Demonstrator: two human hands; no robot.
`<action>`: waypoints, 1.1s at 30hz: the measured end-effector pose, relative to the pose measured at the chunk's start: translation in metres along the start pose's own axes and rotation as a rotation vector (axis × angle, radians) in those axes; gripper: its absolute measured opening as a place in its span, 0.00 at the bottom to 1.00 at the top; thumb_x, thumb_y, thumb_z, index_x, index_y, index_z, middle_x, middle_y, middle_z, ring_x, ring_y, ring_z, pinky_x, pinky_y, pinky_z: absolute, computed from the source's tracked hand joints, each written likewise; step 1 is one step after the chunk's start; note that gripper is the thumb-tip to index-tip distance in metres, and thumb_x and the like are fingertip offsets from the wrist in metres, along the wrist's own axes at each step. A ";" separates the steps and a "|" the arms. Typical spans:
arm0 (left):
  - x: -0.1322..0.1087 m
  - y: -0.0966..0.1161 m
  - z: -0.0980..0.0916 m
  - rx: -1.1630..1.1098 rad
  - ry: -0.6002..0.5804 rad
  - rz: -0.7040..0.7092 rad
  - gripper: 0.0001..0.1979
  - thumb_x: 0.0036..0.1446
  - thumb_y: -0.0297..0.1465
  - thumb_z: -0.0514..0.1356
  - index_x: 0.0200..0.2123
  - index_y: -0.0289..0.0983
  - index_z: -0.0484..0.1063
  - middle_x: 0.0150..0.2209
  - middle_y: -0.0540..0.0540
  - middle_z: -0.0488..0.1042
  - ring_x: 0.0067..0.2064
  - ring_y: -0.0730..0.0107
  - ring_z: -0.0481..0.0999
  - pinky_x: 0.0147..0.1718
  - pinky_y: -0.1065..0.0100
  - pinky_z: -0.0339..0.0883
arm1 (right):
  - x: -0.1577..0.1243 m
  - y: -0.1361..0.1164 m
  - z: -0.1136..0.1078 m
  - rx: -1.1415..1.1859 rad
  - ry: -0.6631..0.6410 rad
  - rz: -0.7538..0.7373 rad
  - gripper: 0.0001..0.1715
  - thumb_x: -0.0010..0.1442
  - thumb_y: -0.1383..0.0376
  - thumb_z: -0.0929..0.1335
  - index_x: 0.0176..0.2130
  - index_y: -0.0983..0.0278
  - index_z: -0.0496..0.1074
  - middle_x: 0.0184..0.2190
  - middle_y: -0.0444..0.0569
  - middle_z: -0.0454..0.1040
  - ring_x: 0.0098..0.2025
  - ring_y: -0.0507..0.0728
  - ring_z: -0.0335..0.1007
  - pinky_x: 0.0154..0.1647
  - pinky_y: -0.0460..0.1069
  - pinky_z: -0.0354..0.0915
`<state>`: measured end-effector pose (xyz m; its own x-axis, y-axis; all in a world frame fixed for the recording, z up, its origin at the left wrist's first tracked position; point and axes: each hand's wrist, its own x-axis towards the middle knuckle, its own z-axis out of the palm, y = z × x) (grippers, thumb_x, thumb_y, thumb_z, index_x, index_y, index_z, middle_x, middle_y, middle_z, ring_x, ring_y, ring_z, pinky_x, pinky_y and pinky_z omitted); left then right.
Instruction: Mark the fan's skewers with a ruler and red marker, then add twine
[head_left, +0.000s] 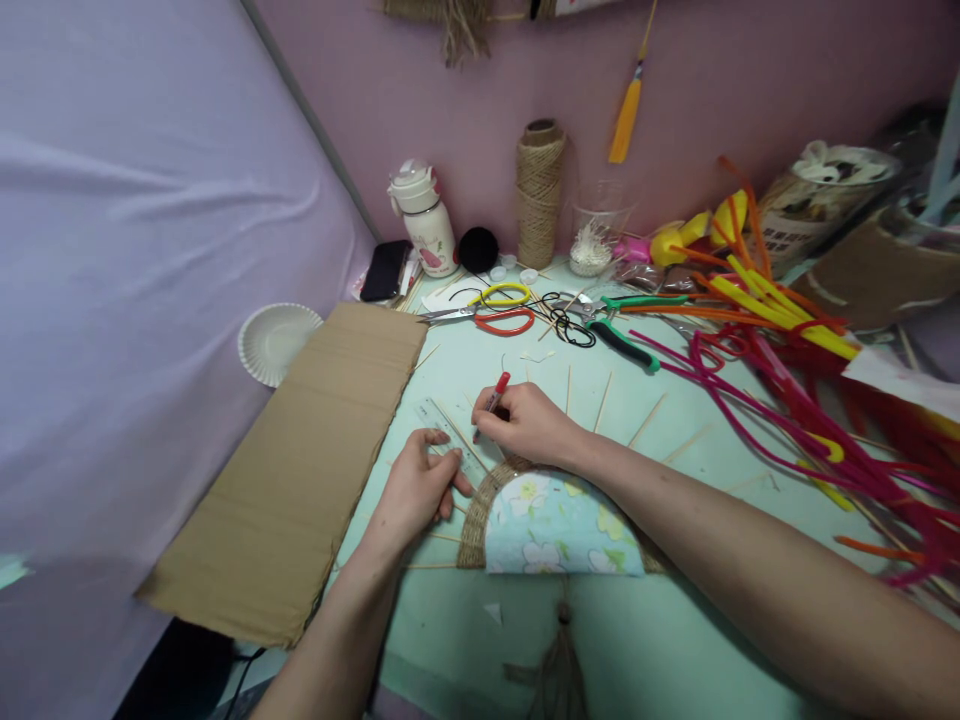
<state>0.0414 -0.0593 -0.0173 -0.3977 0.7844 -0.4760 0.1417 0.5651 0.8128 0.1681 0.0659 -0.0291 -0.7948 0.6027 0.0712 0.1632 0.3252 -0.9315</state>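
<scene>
My left hand (421, 478) grips a clear ruler (474, 466), which lies along one of the thin wooden sticks. In my right hand (529, 425) is a red marker (502, 382), tilted, its tip close to the ruler's edge. Both hands are over a half-round piece with a flowered light-blue fabric (562, 525) centre. Around that fabric runs a woven twine band (474, 528), and sticks (602, 400) fan outward from it. My right wrist and forearm cover part of the band. Below the piece hangs a brownish tassel (561, 665).
A cardboard sheet (292, 470) lies at left beside a paper plate (274, 340). Behind are scissors (504, 322), green-handled pliers (622, 345), a twine spool (538, 195) and a white bottle (429, 225). Pink and orange pipe cleaners (810, 400) crowd the right side.
</scene>
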 end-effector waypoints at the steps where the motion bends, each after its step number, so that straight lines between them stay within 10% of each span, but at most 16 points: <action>1: 0.000 0.000 0.000 0.002 0.000 0.000 0.20 0.54 0.41 0.57 0.45 0.36 0.56 0.20 0.52 0.74 0.10 0.79 0.59 0.09 0.77 0.50 | 0.000 0.000 0.000 0.014 0.001 -0.004 0.10 0.55 0.70 0.63 0.24 0.67 0.70 0.19 0.41 0.68 0.22 0.48 0.60 0.25 0.43 0.54; 33: 0.001 -0.003 0.000 0.038 -0.003 0.005 0.16 0.56 0.39 0.54 0.44 0.37 0.55 0.20 0.51 0.75 0.11 0.79 0.59 0.09 0.77 0.50 | 0.000 0.003 0.001 0.039 -0.026 -0.022 0.11 0.56 0.69 0.62 0.24 0.67 0.71 0.22 0.42 0.71 0.23 0.47 0.61 0.26 0.43 0.55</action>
<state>0.0407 -0.0602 -0.0201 -0.3946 0.7876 -0.4732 0.1783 0.5708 0.8015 0.1681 0.0660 -0.0327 -0.8128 0.5766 0.0835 0.1225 0.3093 -0.9430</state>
